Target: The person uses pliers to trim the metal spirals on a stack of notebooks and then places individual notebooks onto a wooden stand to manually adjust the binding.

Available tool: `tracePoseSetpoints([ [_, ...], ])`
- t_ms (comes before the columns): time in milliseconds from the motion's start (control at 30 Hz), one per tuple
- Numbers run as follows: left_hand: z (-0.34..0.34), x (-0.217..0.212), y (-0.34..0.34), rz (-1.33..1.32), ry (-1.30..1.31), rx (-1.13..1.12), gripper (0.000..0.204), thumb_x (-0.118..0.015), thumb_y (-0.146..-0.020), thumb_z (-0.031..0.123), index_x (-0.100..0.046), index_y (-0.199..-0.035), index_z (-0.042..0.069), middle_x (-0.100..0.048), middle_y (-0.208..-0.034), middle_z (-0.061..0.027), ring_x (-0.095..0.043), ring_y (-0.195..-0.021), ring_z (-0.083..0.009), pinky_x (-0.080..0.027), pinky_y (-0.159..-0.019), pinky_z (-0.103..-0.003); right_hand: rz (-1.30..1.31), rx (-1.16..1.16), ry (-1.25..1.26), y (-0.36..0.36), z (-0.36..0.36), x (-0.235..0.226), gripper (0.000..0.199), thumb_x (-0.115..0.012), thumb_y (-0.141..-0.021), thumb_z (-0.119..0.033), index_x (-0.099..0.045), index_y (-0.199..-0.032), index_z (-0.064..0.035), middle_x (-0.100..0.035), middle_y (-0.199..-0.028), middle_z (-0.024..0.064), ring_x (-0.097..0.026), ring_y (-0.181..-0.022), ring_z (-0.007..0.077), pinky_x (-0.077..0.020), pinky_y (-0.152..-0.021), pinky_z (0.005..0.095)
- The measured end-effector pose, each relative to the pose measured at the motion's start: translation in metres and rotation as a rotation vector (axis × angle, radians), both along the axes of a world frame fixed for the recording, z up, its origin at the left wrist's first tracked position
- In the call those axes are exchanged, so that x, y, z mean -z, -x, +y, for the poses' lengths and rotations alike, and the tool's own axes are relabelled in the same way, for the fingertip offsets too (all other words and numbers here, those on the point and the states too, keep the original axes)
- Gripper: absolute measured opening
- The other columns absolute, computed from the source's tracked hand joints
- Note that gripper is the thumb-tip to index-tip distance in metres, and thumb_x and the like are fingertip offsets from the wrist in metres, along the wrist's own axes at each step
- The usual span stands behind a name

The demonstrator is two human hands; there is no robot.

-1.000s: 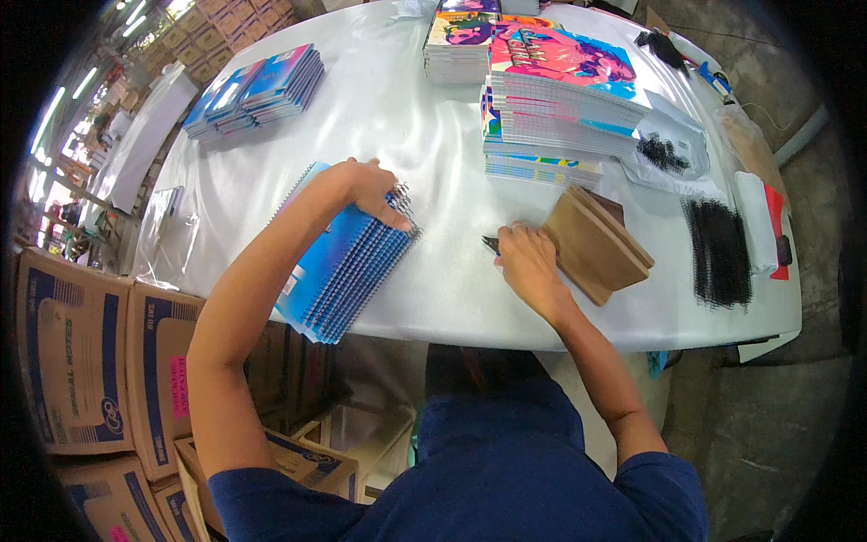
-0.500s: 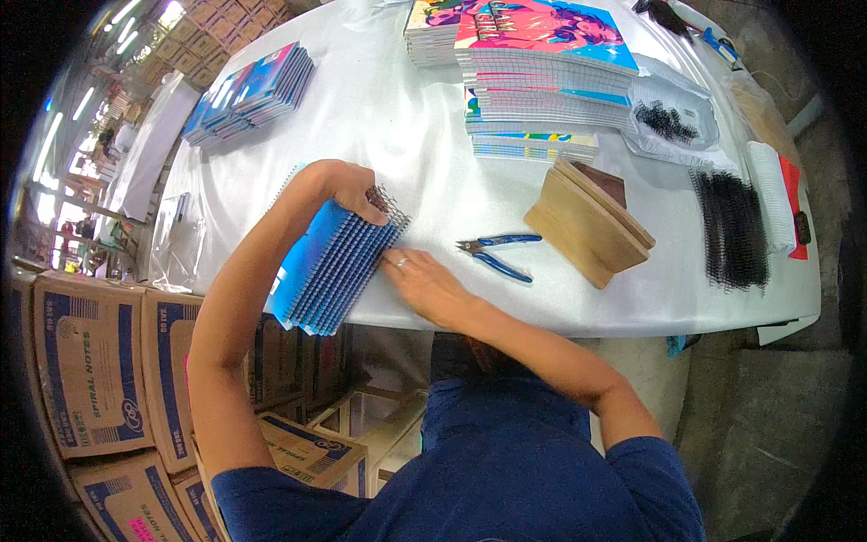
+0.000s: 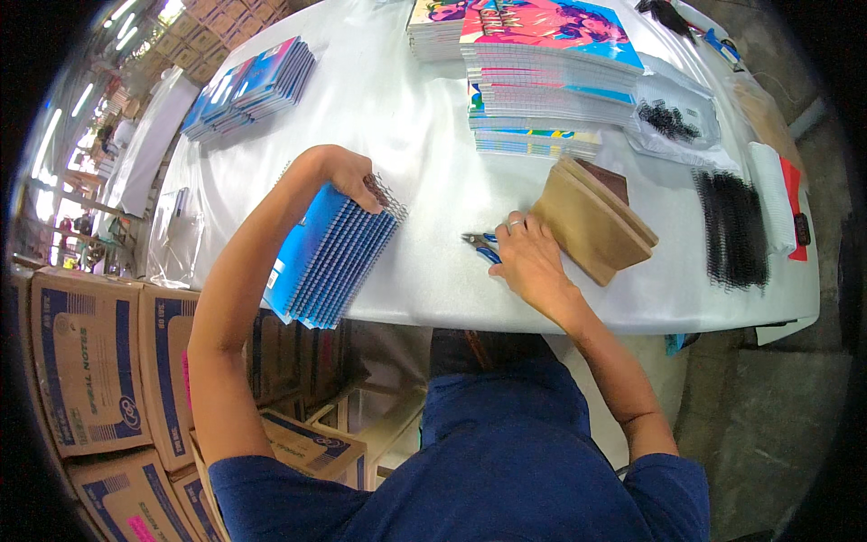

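Note:
My left hand (image 3: 348, 173) is closed over the far end of a stack of blue spiral notebooks (image 3: 330, 257). The stack sits at the table's near edge, its dark wire bindings lined up toward the right and loose coil ends sticking out by the thumb. Over a pair of blue-handled wire cutters (image 3: 489, 255), my right hand (image 3: 533, 257) has its fingers curled round the handles. The cutters' jaws point left, and most of the handles are hidden under the palm. Right beside that hand stands a brown wooden block-like stand (image 3: 591, 221).
A tall pile of colourful notebooks (image 3: 551, 90) is at the back, with a smaller blue stack (image 3: 248, 90) far left. Black wire coils (image 3: 730, 230) lie at the right, near a plastic bag of coil pieces (image 3: 668, 117). Cardboard boxes (image 3: 90, 361) are stacked below left.
My right hand has left the notebooks' bound edge and moved right onto the wire cutters, closing over their handles. My left hand stays on the notebooks, shifted only slightly.

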State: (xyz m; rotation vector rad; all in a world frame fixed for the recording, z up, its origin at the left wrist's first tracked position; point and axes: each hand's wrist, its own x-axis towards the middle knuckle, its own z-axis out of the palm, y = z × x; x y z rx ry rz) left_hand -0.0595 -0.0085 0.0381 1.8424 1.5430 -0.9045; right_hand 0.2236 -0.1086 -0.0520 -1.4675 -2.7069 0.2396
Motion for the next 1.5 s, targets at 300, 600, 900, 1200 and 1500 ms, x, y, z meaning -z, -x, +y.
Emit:
tracePoseSetpoints([
  [300,0.007,0.004,0.005,-0.060,0.106,0.071,0.083,-0.066,-0.073,0.067,-0.065,-0.117,-0.003,-0.066,-0.110,-0.0254,-0.064,-0.103,-0.0400,-0.050,-0.091,-0.041,0.184,-0.169,-0.260,0.018,-0.007,0.022,0.045,-0.068,-0.080,-0.018,-0.056,-0.119,0.0008,-0.053,-0.124,0.0150,-0.051,-0.118,0.0276,-0.0449,-0.094,0.0467],
  [600,0.020,0.023,-0.008,-0.268,0.224,-0.290,0.109,-0.014,-0.085,0.081,-0.047,-0.132,-0.012,-0.054,-0.128,-0.0307,-0.050,-0.127,-0.0369,-0.038,-0.108,-0.041,0.066,-0.232,-0.332,0.011,-0.004,0.041,0.052,-0.061,-0.088,-0.033,-0.053,-0.128,-0.0003,-0.053,-0.120,0.0126,-0.047,-0.117,0.0292,-0.0363,-0.098,0.0479],
  [900,0.008,0.020,-0.029,-0.232,0.321,-0.217,0.108,-0.015,-0.082,0.083,-0.050,-0.133,-0.005,-0.053,-0.132,-0.0276,-0.049,-0.127,-0.0342,-0.039,-0.107,-0.040,0.960,-0.085,0.151,0.015,-0.007,0.032,0.040,-0.058,-0.095,-0.034,-0.054,-0.113,0.0018,-0.055,-0.094,0.0155,-0.057,-0.083,0.0290,-0.0474,-0.074,0.0391],
  [1200,0.001,0.000,-0.014,-0.402,-0.020,-0.059,0.094,-0.048,-0.080,0.077,-0.036,-0.147,0.012,-0.055,-0.129,-0.0300,-0.050,-0.125,-0.0414,-0.039,-0.106,-0.044,1.140,0.169,0.824,0.049,-0.009,0.023,0.035,-0.055,-0.097,-0.036,-0.055,-0.090,-0.0016,-0.055,-0.091,0.0063,-0.055,-0.079,0.0179,-0.0433,-0.072,0.0327],
  [1500,-0.043,0.008,0.000,0.041,-0.197,0.182,0.101,-0.064,-0.074,0.066,-0.028,-0.150,0.012,-0.041,-0.144,-0.0248,-0.021,-0.142,-0.0438,-0.014,-0.114,-0.060,0.216,-0.242,-0.347,0.039,0.007,0.021,0.027,-0.067,-0.081,-0.021,-0.060,-0.100,-0.0043,-0.055,-0.104,0.0109,-0.051,-0.101,0.0251,-0.0422,-0.082,0.0400],
])
